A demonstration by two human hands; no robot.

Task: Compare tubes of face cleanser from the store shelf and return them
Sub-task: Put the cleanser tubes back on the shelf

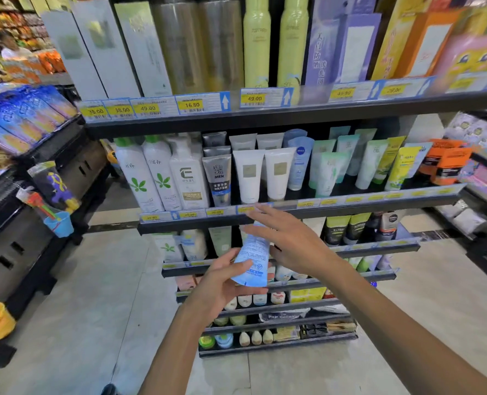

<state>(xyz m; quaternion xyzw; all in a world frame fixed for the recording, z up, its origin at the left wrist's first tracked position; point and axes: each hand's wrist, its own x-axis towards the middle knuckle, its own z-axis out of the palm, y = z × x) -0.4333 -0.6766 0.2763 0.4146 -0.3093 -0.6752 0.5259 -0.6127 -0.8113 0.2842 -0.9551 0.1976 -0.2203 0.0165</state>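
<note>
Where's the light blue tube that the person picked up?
The light blue tube is low in the middle of the head view, held in the left hand, with the open right hand beside it.

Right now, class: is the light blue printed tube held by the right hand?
No: the left hand grips the light blue printed tube; the right hand is open.

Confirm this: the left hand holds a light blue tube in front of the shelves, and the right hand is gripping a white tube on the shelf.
Not quite. The head view shows the right hand open, fingers spread, gripping nothing; it hovers beside the light blue tube held by the left hand. The white tubes stand untouched on the shelf.
</note>
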